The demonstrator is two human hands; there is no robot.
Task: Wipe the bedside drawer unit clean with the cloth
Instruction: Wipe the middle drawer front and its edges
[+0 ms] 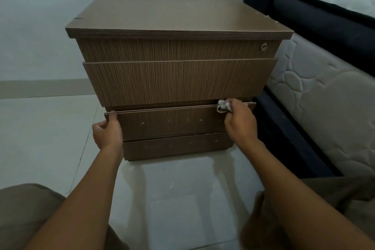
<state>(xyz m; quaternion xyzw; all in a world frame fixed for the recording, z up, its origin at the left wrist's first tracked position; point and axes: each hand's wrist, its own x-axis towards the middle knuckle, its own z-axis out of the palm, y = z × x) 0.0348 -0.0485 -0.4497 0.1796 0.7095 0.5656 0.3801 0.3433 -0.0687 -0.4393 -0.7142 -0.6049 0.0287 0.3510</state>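
Brown wood-grain laminate, one bedside drawer unit [178, 71], standing on a pale tiled floor [50, 128] against a light wall [40, 16], its right side close to a bed.

Left hand [107, 133]: curled around the left end of the lower drawer front [172, 122], fingers hooked over its top edge, thumb side toward the floor; clamped on the panel. That drawer stands slightly proud of the plinth below it.

Unit top [168, 10]: flat, bare, with a small dark notch at its left front corner and pale chips along the right edge. Beneath it, a shallow top drawer with a round metal lock [263, 47] at its right end, then a deep middle drawer [178, 81] (set forward of the one above).

Cloth [223, 106]: small, crumpled, whitish-grey, pressed on the top edge of the lower drawer front near its right end.

Right hand [239, 122]: closed on the cloth, fingers bunched over it.

Bed, far right: quilted off-white mattress [316, 95] on a dark frame [288, 142], with pale bedding above.

Foreground: both bare forearms, and olive-brown trouser knees at either lower corner.
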